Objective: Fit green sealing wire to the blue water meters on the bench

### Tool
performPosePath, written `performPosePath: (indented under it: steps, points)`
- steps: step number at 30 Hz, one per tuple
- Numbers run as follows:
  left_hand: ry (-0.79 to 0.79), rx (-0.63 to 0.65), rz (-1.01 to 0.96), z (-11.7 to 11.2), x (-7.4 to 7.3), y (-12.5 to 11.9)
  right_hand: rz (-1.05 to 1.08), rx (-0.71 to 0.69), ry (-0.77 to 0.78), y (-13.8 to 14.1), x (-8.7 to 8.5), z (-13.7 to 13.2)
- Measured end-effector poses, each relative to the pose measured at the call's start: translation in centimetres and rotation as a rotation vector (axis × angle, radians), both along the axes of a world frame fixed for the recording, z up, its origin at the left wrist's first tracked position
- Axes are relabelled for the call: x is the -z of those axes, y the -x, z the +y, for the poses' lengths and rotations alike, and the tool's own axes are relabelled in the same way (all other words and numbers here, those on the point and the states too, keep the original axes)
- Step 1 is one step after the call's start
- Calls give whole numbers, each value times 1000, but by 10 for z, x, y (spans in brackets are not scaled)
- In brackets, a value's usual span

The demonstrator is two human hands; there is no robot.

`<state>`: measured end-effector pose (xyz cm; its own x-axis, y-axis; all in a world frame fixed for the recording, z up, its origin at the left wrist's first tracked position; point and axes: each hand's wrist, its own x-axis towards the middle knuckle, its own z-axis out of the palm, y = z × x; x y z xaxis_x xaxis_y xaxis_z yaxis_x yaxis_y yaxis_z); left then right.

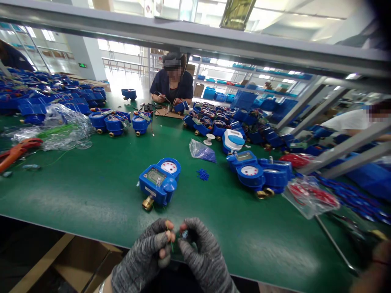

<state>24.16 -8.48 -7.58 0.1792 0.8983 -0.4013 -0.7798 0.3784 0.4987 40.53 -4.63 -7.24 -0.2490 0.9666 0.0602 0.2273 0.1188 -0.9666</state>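
Observation:
My left hand (157, 242), in a grey fingerless glove, pinches a thin yellow-green wire (172, 243) at the table's front edge. Close beside it, my right hand (198, 248), gloved alike, has its thumb and finger closed on a small light-blue piece (185, 234), too small to name. Just beyond my hands sits a blue water meter (155, 183) with a white dial, a display window and a brass fitting. A little pile of small blue pieces (203, 175) lies to its right, and behind that a clear plastic bag (202, 150) holds more blue pieces.
More blue meters (250, 175) stand at the right, near a bag of red parts (313, 195). A metal rod (336, 244) lies at the right front. Orange-handled pliers (18, 152) and crumpled plastic (65, 126) are at the left. Opposite, a person (172, 83) works.

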Motion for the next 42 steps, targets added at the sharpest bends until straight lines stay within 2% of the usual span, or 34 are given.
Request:
performPosePath:
  steps: [3,7,9,13,30,34,38,42]
  points:
    - [-85,-94,132,5,0,-4,175,96,63,-3,7,0]
    - [-144,-206,590,9,-3,-6,407,105,318,-1,2,2]
    - [-190,-242,785,11,-7,-6,476,87,398,1,-2,2]
    - [-289,-277,920,11,-16,-7,534,92,435,8,-5,1]
    - [-226,-309,959,9,-19,-8,488,65,396,16,-7,-2]
    - [-223,-297,966,9,-19,-9,461,71,378,16,0,0]
    - [-221,-201,779,8,-12,-8,407,100,263,14,14,-1]
    - [-77,-74,427,10,-4,-7,366,121,217,12,16,-4]
